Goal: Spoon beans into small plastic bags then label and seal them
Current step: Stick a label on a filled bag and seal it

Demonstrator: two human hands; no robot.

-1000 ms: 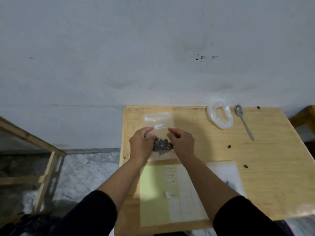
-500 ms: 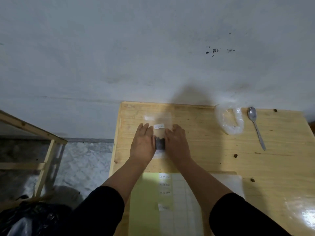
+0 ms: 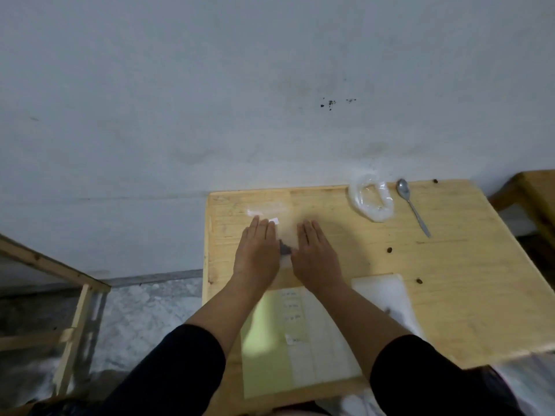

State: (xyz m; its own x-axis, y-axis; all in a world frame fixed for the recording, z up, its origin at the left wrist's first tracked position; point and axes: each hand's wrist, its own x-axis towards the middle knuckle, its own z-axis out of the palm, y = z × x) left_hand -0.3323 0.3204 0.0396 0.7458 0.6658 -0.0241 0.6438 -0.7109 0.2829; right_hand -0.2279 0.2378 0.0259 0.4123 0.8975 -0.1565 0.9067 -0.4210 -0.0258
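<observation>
Landmark: wooden table [image 3: 450, 295], seen from above; all places given rel. to it.
Bag: small clear plastic bag [image 3: 285, 235] lies flat near table's far-left part, w/ a white label [image 3: 273, 221] stuck on its upper half.
Beans: dark clump of beans [image 3: 284, 249] inside bag, showing in the gap btw. the two hands; most of it is hidden.
Left hand: left hand [image 3: 256, 253] palm-down on bag's left side, fingers straight & together, pressing flat. Grips nothing.
Right hand: right hand [image 3: 316, 256] palm-down on bag's right side, fingers straight, pressing flat too. Holds nothing.
Step in hand: prob. flattening the filled, labelled bag to push air out before sealing. Can't tell if the bag's far edge is already zipped.
Next move: likely calls for fingertips to run along bag's far edge, pinching the seal shut end to end, beans kept low & clear of the strip.
Label sheet: pale yellow-and-white label sheet [image 3: 288, 340] at table's near edge, btw. the forearms; a few labels on it.
Spoon: metal spoon [image 3: 413, 205] at table's far-right part, untouched.
Supply bag: crumpled clear supply bag [image 3: 372, 201] just left of spoon, at the far edge.
Strays: a few loose beans [image 3: 389, 250] on table right of hands.
</observation>
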